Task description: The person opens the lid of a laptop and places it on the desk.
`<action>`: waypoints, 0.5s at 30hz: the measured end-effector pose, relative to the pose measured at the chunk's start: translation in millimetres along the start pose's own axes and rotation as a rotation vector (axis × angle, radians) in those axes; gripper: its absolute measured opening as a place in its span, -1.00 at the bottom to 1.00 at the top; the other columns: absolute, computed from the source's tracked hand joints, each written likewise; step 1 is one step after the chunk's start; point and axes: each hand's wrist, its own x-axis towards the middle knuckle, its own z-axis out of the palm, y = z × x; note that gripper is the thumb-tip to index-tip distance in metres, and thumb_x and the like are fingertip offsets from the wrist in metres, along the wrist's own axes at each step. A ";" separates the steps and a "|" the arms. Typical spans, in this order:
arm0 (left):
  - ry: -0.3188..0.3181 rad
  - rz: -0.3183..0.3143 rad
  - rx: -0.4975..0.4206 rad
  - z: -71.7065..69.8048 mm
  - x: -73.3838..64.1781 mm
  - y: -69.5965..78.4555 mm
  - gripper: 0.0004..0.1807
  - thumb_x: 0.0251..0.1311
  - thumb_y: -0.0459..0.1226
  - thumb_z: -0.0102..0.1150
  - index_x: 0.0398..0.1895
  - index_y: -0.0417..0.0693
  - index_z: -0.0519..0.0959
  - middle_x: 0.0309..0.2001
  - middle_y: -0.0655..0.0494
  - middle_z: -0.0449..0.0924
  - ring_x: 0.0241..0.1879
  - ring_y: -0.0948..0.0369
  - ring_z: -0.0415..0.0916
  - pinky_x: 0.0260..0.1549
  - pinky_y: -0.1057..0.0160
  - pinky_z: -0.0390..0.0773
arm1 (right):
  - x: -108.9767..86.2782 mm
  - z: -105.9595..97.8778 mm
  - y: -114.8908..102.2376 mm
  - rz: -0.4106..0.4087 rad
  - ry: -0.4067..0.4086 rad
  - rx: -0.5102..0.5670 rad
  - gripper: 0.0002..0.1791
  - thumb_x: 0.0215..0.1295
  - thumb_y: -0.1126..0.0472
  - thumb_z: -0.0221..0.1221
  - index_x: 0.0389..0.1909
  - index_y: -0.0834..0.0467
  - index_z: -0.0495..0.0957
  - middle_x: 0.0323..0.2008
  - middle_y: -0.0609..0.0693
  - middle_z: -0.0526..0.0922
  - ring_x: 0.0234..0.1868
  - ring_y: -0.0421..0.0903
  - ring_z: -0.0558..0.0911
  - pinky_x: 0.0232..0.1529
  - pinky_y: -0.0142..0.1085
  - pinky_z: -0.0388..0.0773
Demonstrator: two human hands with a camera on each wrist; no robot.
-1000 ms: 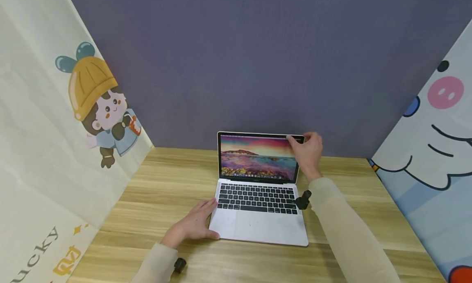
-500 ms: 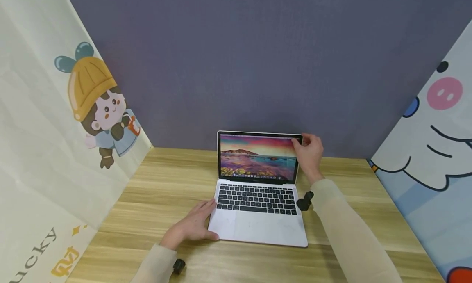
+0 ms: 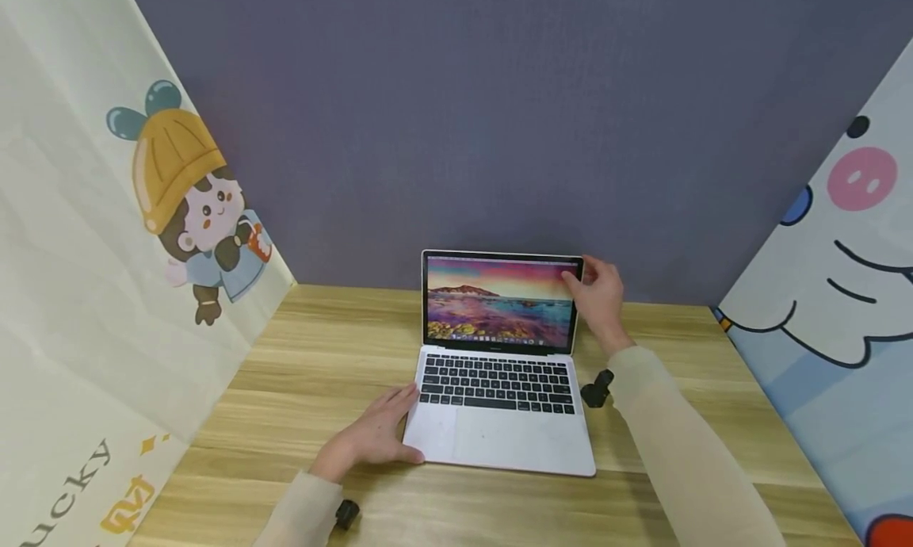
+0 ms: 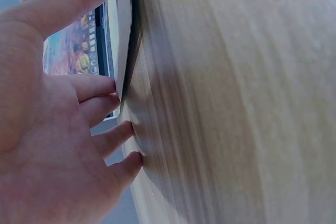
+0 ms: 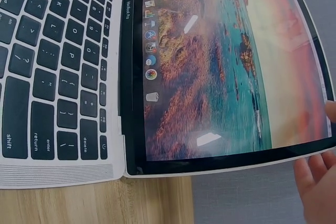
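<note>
An opened silver laptop [image 3: 502, 440] with a lit screen [image 3: 492, 305] stands on the wooden table. At its front left, my left hand [image 3: 374, 432] lies against the side, with the thumb by the front corner. The left wrist view shows this hand's [image 4: 58, 124] thumb and fingertips along the laptop's thin edge, the outer fingertips down at the table. My right hand [image 3: 599, 293] pinches the upper right corner of the lid, thumb on the screen side and fingers behind. Only part of that hand [image 5: 320, 187] appears in the right wrist view.
The table [image 3: 321, 325] meets a grey-blue back panel [image 3: 456, 119]. A cream sheet [image 3: 71, 293] with a cartoon figure borders the left, and a printed sheet [image 3: 842, 293] borders the right. Small black devices [image 3: 597, 388] sit at both wrists.
The lid has tilted slightly backward under my right hand, its top edge now farther away. My right thumb has shifted toward the lid's right edge. My left hand has stayed put.
</note>
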 end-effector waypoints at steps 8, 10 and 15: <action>-0.002 0.011 0.009 0.0 -0.3 -0.2 0.25 -0.10 0.14 0.54 0.54 -0.35 0.13 0.58 -0.19 0.04 0.54 -0.23 -0.04 0.47 -0.25 0.01 | 1.8 -0.4 7.0 -0.026 -0.076 -0.046 -0.25 0.35 0.15 0.33 0.47 0.32 0.30 0.00 0.32 0.44 0.02 0.22 0.47 0.06 0.04 0.44; -0.003 0.014 0.010 0.3 -0.4 -0.6 0.25 -0.09 0.14 0.54 0.54 -0.35 0.13 0.58 -0.19 0.04 0.54 -0.23 -0.04 0.47 -0.25 0.01 | 1.9 -1.2 8.4 -0.033 -0.108 -0.055 -0.23 0.37 0.15 0.31 0.50 0.32 0.25 0.00 0.32 0.41 0.00 0.21 0.44 0.02 0.04 0.42; -0.002 0.007 0.001 0.2 0.0 -2.2 0.25 -0.09 0.15 0.53 0.55 -0.33 0.14 0.59 -0.17 0.04 0.54 -0.22 -0.04 0.47 -0.24 0.02 | 1.8 -4.7 9.6 -0.033 -0.217 -0.106 -0.11 0.41 0.07 0.27 0.57 0.32 0.06 -0.02 0.30 0.37 -0.07 0.15 0.38 -0.10 -0.02 0.37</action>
